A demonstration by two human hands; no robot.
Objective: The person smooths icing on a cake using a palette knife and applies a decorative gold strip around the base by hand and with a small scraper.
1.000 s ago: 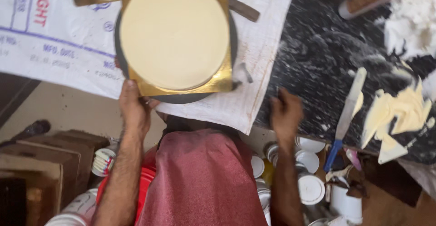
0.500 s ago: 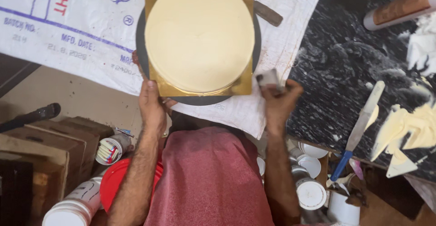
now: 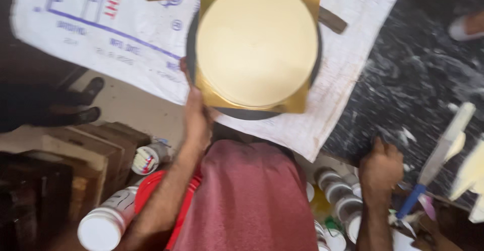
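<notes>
From the head camera, the left hand grips the near left edge of the dark round turntable, fingers curled on its rim. On it sits a square gold board carrying a round cream cake. The right hand rests curled on the black counter's near edge, holding nothing visible, near a blue-handled palette knife.
</notes>
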